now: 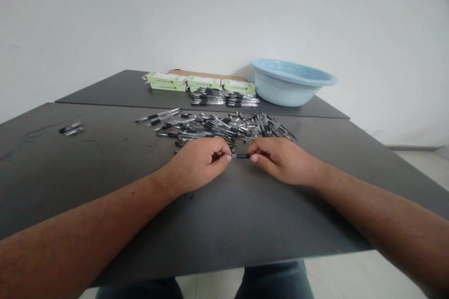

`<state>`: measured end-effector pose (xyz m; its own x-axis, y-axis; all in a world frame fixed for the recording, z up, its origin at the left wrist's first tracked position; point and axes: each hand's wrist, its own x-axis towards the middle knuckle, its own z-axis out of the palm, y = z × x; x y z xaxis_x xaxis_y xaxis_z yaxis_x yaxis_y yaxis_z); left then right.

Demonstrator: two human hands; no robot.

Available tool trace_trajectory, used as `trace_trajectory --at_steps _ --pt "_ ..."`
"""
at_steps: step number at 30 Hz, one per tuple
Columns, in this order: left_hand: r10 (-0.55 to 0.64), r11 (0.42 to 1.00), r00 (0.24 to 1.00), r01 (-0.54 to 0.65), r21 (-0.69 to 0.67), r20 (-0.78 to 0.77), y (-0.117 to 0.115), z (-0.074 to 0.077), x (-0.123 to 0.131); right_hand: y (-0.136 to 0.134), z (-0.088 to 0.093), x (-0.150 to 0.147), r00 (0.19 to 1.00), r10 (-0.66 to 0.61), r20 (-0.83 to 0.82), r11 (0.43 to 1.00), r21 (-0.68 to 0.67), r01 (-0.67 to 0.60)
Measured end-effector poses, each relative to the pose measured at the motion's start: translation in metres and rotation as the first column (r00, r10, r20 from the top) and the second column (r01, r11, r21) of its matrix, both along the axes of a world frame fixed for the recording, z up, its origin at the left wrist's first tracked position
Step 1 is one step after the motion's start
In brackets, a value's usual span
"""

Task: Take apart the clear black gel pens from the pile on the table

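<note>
My left hand [200,163] and my right hand [280,161] rest on the dark table [224,224], fingertips facing each other. Between them they pinch a short black pen part [241,155], each hand closed on one end. Just beyond the hands lies a scattered pile of several black and clear pens [224,127]. How the rest of the pen part looks is hidden inside my fingers.
Green pen boxes [199,82] sit at the back with a neat row of pens [224,98] in front of them. A light blue basin [289,81] stands at the back right. Two loose pens [71,128] lie at the left. A white wall rises behind.
</note>
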<state>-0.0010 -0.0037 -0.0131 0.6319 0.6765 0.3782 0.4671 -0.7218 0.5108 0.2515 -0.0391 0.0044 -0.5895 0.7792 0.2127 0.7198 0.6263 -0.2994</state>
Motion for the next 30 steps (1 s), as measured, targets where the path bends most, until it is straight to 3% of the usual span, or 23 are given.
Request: trace_trajectory --at_steps 5,10,14,30 --pt "-0.012 1.0 1.0 0.012 -0.008 0.003 0.0001 -0.0002 0.0006 0.0001 0.0003 -0.0002 0.998 0.023 0.057 1.0 0.008 -0.023" --pt "0.005 1.0 1.0 -0.005 -0.001 0.001 0.001 -0.0015 0.0 -0.0002 -0.001 -0.0001 1.0 -0.027 -0.017 1.0 -0.016 0.026" --pt "-0.005 1.0 1.0 0.005 0.0 0.001 0.0014 -0.0024 0.0001 -0.0003 -0.001 -0.0003 0.999 0.004 0.043 1.0 0.004 -0.004" --pt "-0.014 1.0 1.0 0.014 -0.009 0.005 0.0023 -0.0037 -0.0001 0.0 -0.0012 -0.0011 1.0 0.002 0.02 1.0 -0.024 -0.001"
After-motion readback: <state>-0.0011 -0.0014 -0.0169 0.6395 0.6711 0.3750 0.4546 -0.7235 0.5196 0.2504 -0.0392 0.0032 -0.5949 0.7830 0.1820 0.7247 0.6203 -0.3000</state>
